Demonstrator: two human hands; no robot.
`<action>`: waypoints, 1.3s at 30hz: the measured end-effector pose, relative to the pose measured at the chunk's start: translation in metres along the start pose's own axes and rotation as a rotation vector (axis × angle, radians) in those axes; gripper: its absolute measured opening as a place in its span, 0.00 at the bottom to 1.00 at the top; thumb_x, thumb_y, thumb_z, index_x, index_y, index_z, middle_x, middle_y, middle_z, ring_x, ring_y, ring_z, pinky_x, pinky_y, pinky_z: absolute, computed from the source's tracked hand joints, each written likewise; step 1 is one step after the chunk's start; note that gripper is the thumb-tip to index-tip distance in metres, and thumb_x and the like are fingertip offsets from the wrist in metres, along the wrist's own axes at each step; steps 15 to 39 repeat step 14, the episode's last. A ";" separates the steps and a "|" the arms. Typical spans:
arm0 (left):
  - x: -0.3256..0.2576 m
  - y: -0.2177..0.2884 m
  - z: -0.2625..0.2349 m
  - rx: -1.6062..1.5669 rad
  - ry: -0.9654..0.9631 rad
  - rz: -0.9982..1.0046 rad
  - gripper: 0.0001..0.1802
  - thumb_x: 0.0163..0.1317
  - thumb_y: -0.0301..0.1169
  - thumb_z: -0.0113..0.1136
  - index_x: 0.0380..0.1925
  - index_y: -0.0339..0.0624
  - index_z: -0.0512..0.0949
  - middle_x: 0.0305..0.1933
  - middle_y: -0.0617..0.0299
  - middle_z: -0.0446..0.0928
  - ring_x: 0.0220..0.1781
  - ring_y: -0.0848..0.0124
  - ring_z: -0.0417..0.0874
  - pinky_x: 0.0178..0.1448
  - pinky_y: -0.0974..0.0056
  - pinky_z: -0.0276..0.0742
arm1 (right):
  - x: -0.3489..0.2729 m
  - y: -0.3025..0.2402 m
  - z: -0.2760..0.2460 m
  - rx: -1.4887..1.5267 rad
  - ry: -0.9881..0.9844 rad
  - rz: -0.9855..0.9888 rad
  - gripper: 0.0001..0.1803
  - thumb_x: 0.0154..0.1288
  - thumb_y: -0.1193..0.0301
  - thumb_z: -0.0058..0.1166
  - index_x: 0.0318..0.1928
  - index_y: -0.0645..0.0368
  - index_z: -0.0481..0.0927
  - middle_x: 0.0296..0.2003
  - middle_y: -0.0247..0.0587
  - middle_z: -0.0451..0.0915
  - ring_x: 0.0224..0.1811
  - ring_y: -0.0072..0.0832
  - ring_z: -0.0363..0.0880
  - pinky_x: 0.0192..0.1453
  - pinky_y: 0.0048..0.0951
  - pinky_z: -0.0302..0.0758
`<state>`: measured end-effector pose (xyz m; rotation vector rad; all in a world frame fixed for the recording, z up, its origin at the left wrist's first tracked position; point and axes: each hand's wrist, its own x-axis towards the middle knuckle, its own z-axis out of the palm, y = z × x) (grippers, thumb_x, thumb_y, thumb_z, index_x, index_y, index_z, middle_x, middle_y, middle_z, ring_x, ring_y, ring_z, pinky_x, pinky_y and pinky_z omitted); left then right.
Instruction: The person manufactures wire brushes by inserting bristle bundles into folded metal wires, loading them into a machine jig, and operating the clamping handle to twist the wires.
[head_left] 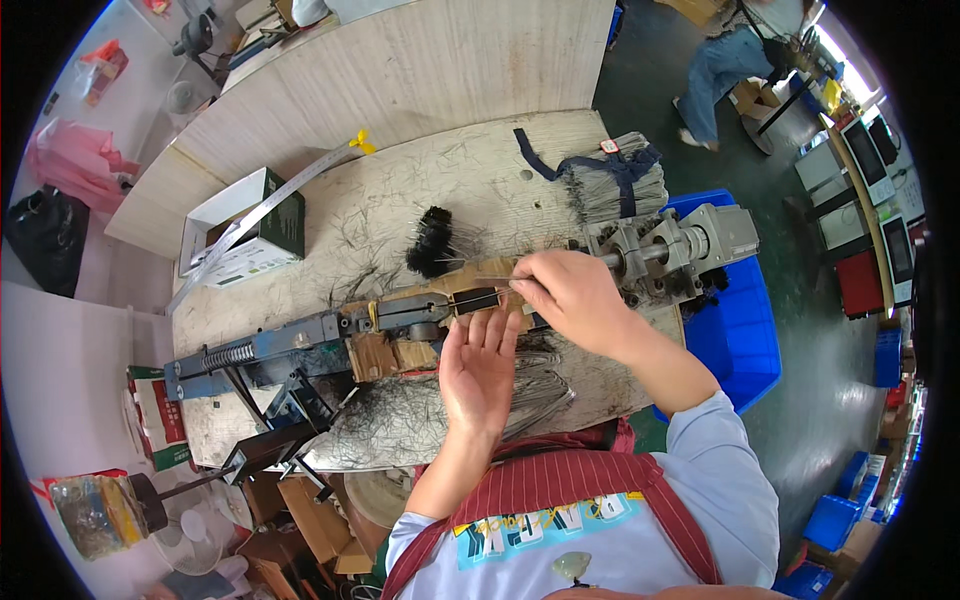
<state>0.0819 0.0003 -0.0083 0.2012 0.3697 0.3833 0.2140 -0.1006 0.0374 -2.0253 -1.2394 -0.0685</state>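
My left hand (478,372) is turned palm up with its fingers stretched out, their tips touching or just below a short row of black bristles (474,300). Above and to the right, my right hand (575,300) pinches a thin metal wire (492,281) that runs over the bristles. Both hands are over a long metal bench machine (300,336) with a coil spring at its left end. A motor (720,236) with a shaft and clamp blocks stands at its right. Behind my hands lies a pile of black twisted-wire brushes (432,242).
A bundle of metal wires (605,190) tied with dark cloth lies at the back right, above a blue bin (735,330). A white-green carton (245,228) and a steel ruler (270,205) are at the left. Loose bristles litter the table (350,190). A person (735,70) walks at the far right.
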 end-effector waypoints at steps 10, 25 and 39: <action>-0.003 0.010 0.000 0.095 -0.038 -0.029 0.20 0.75 0.45 0.39 0.47 0.38 0.67 0.62 0.49 0.67 0.70 0.59 0.63 0.77 0.54 0.52 | -0.008 -0.032 0.010 -0.491 -0.285 -0.213 0.26 0.54 0.71 0.55 0.55 0.69 0.74 0.27 0.41 0.80 0.25 0.31 0.83 0.25 0.28 0.77; -0.005 0.015 0.001 0.180 -0.036 -0.064 0.24 0.75 0.48 0.40 0.54 0.37 0.66 0.68 0.50 0.62 0.73 0.59 0.59 0.78 0.54 0.49 | -0.004 -0.036 0.010 -0.559 -0.367 -0.192 0.28 0.52 0.70 0.56 0.56 0.69 0.74 0.27 0.40 0.80 0.24 0.31 0.83 0.25 0.27 0.78; -0.005 0.015 0.001 0.180 -0.036 -0.064 0.24 0.75 0.48 0.40 0.54 0.37 0.66 0.68 0.50 0.62 0.73 0.59 0.59 0.78 0.54 0.49 | -0.004 -0.036 0.010 -0.559 -0.367 -0.192 0.28 0.52 0.70 0.56 0.56 0.69 0.74 0.27 0.40 0.80 0.24 0.31 0.83 0.25 0.27 0.78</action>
